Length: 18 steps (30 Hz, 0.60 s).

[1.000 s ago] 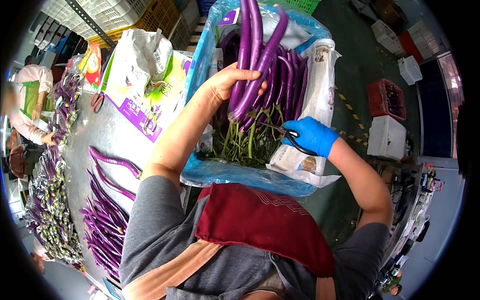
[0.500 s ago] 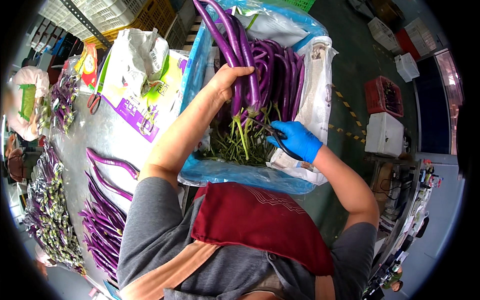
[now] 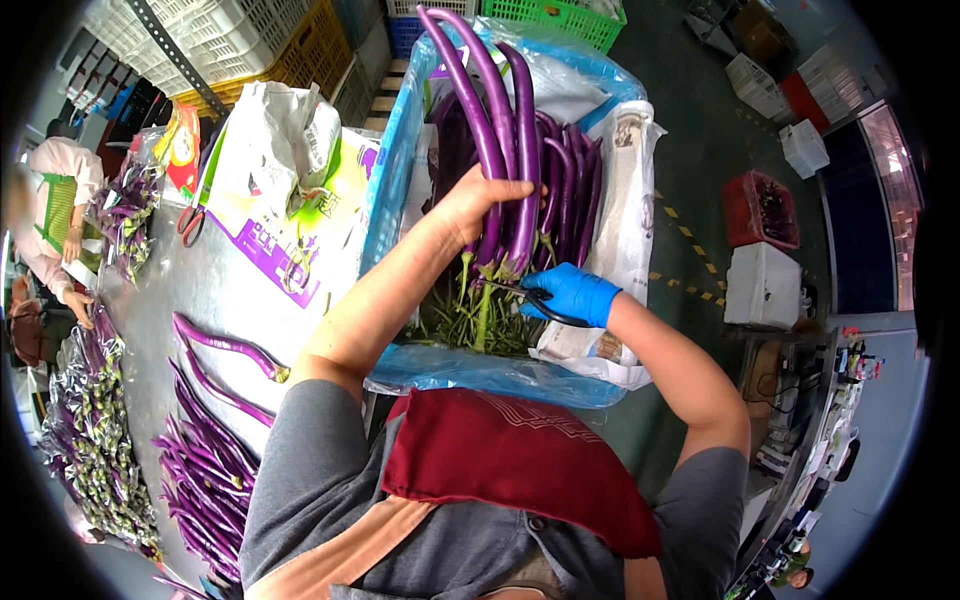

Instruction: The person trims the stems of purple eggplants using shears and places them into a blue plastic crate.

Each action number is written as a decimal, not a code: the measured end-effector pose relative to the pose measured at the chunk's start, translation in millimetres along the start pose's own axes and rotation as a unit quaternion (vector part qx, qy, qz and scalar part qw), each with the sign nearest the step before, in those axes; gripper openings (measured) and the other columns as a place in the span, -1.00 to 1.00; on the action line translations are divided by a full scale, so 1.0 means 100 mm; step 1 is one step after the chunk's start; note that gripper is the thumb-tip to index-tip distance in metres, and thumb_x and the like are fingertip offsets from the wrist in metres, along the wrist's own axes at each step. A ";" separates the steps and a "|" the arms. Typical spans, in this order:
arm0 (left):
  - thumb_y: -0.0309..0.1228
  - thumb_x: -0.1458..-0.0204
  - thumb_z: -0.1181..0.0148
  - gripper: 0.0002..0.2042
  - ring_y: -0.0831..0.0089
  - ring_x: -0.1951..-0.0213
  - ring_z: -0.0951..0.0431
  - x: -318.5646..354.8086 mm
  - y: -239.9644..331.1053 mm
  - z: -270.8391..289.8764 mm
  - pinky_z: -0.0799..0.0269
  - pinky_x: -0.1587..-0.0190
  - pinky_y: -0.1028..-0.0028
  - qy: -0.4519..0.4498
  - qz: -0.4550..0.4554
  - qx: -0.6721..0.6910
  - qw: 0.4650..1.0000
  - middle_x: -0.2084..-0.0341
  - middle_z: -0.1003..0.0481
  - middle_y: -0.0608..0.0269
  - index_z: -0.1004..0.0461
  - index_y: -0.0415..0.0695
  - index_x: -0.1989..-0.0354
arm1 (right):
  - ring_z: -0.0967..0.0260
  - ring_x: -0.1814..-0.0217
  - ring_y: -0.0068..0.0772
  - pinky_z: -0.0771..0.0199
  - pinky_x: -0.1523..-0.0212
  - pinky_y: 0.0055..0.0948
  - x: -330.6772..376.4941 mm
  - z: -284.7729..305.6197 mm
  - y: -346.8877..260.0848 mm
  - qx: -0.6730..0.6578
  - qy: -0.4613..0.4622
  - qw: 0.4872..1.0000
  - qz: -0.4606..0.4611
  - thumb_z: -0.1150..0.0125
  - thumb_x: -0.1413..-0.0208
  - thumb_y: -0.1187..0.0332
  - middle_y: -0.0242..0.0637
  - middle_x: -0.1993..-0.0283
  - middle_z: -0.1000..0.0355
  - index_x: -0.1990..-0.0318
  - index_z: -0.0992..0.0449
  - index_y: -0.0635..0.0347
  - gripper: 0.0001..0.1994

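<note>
My bare left hand is closed round a bunch of long purple eggplants, their stem ends toward me. My right hand, in a blue glove, grips dark-handled scissors. Their blades lie across the green stems just below the eggplant caps; whether they have cut through, I cannot tell. Both hands are over a crate lined with blue plastic. Inside it, more eggplants lie beyond my hands, and a heap of green stem pieces lies at the near end.
On the metal table at left are loose eggplants, bagged eggplants, red-handled scissors and a crumpled white bag. A co-worker stands across it. Stacked crates rise behind; a white box stands at right.
My left hand has come slightly nearer to me with the eggplants. The scissors have moved left onto the stems. The co-worker's hand now reaches to the bagged eggplants.
</note>
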<state>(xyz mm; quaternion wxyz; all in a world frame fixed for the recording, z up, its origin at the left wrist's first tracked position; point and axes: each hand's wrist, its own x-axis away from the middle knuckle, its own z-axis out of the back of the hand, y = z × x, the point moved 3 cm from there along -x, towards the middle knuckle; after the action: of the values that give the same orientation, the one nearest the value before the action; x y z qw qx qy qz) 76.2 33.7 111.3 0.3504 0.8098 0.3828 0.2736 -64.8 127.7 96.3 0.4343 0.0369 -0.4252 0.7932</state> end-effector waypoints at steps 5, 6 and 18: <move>-0.53 0.26 -0.13 -0.63 0.09 0.36 -0.47 0.04 0.30 -0.08 -0.36 0.25 0.27 0.229 -0.208 -0.551 0.775 0.45 -0.47 0.05 -0.29 -0.18 0.17 | -0.37 0.39 0.03 -0.37 0.35 -0.26 0.10 -0.26 0.30 -0.004 0.079 0.996 -0.052 -0.13 0.03 0.17 0.00 0.47 -0.39 0.34 -0.42 0.21 -0.73; -0.52 0.32 -0.10 -0.62 0.07 0.41 -0.44 0.08 0.45 -0.07 -0.31 0.34 0.19 0.269 -0.285 -0.660 0.641 0.49 -0.43 0.09 -0.32 -0.10 0.20 | -0.37 0.37 0.01 -0.37 0.33 -0.27 0.12 -0.28 0.31 -0.013 0.075 0.995 -0.060 -0.14 0.04 0.15 0.00 0.45 -0.40 0.33 -0.42 0.22 -0.71; -0.56 0.28 -0.05 -0.57 0.27 0.35 -0.45 2.76 0.94 1.90 -0.34 0.33 0.35 0.539 -0.158 -0.529 0.636 0.39 -0.45 0.14 -0.29 -0.18 0.09 | -0.26 0.53 -0.64 -0.32 0.54 -0.74 0.38 -0.27 0.55 -0.589 0.297 0.751 -0.031 0.00 -0.06 0.45 -0.35 0.46 -0.34 0.19 -0.37 0.24 -0.84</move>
<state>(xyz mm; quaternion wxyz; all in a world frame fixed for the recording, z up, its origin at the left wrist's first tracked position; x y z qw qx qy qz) 405.4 146.3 117.8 0.4883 0.1212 0.4155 0.7578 -120.0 157.1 60.0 0.4983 -0.4507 -0.6567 0.3425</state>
